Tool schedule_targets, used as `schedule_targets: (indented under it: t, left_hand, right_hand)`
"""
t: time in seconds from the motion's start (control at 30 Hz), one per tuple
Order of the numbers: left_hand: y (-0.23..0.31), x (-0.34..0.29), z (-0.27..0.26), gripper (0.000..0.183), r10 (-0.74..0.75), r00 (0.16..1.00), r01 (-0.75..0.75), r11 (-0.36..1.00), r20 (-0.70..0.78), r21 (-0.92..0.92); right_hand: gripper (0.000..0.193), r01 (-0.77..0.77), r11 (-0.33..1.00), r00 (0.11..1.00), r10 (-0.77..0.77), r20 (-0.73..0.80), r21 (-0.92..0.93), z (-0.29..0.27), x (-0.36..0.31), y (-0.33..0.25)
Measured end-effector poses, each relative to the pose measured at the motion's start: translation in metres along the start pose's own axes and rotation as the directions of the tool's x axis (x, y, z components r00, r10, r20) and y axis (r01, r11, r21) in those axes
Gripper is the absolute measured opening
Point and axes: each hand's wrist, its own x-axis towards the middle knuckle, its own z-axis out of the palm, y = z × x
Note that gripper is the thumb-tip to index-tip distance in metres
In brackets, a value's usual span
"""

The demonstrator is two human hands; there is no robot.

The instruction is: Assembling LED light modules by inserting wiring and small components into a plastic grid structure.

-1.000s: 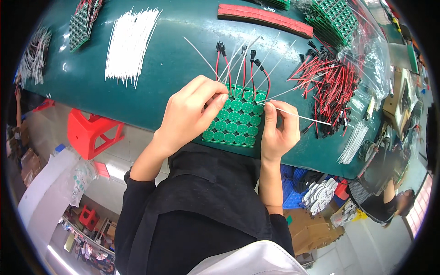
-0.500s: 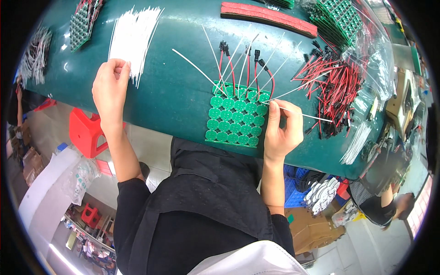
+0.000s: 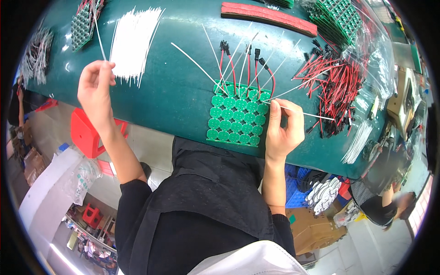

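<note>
My left hand (image 3: 96,87) is raised beside a flat bundle of thin white wires (image 3: 135,46), with a single white wire (image 3: 99,39) pinched at its fingertips and pointing away. At the right edge of a green circuit board panel (image 3: 234,120), my right hand (image 3: 285,130) pinches another white wire (image 3: 309,114), whose one end reaches the panel's upper right corner. The panel carries rows of round boards. Several white wires fan out from its far edge, along with red-and-black leads (image 3: 249,68) that end in black connectors (image 3: 257,54).
A pile of red-and-black leads (image 3: 337,89) lies to the right, near a stack of green panels (image 3: 337,20) in clear plastic. A red foam-like strip (image 3: 268,18) lies at the back. More white wires (image 3: 357,143) rest by the right edge. A red stool (image 3: 85,133) stands below left.
My left hand has moved left, away from the white bundle, and a single white wire now shows in its fingers. My right hand has stayed nearly still, still pinching its wire.
</note>
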Motion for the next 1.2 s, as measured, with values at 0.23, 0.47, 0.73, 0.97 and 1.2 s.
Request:
schedule_targets:
  t: [0.23, 0.47, 0.73, 0.97, 1.2]
  left_hand:
    - [0.049, -0.082, 0.065, 0.026, 0.060, 0.968, 0.062, 0.884, 0.244, -0.463]
    - [0.058, -0.104, 0.108, 0.016, 0.171, 0.771, -0.119, 0.985, 0.613, -0.125]
    - [0.047, -0.118, 0.145, 0.011, 0.294, 0.814, -0.314, 0.948, 0.501, -0.046]
    - [0.043, -0.121, 0.154, 0.010, 0.211, 0.835, -0.324, 0.935, 0.508, 0.146]
    - [0.043, -0.119, 0.155, 0.010, 0.126, 0.850, -0.260, 0.945, 0.511, 0.199]
  right_hand:
    - [0.013, 0.023, 1.000, 1.000, -0.023, -0.008, -0.004, 0.001, 0.000, 0.002]
    - [0.015, 0.019, 0.999, 1.000, -0.019, 0.015, -0.026, 0.002, 0.000, -0.001]
    - [0.022, -0.026, 0.992, 1.000, 0.028, 0.011, -0.121, -0.018, 0.013, -0.007]
    - [0.032, 0.033, 0.970, 0.985, 0.010, 0.175, -0.240, -0.013, 0.022, 0.001]
    - [0.043, 0.080, 0.969, 0.992, -0.054, 0.113, -0.236, -0.007, 0.025, 0.001]
